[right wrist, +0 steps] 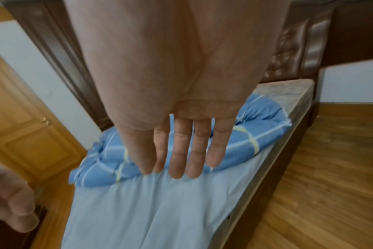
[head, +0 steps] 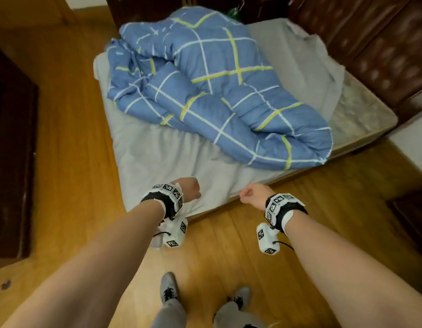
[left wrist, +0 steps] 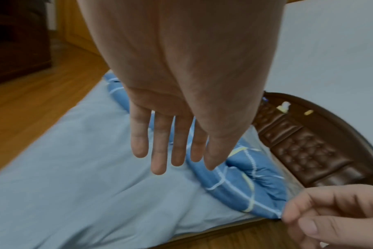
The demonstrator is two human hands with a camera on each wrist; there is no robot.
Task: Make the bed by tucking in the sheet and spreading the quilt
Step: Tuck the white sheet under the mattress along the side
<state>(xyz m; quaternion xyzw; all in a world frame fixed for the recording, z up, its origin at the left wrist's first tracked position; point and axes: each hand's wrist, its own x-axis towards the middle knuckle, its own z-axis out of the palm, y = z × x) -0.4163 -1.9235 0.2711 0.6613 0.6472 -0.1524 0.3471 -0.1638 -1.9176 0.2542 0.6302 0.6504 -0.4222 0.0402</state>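
Note:
A blue quilt (head: 217, 91) with white and yellow checks lies bunched in a heap across the middle and far part of the bed. Under it a pale grey sheet (head: 157, 157) covers the near part, wrinkled, and it is pulled back at the right, baring the mattress (head: 361, 114). My left hand (head: 191, 189) hovers over the sheet's near edge and holds nothing. My right hand (head: 252, 195) hangs just off that edge, also holding nothing. In the wrist views the left fingers (left wrist: 168, 148) and right fingers (right wrist: 181, 151) are straight, above the sheet (left wrist: 85, 176) and short of the quilt (right wrist: 256, 139).
A dark tufted headboard (head: 371, 43) runs along the bed's right side. A dark wooden cabinet (head: 11, 150) stands at the left. Wooden floor (head: 229, 256) surrounds the bed, and my grey shoes (head: 168, 290) stand on it near the bed's edge.

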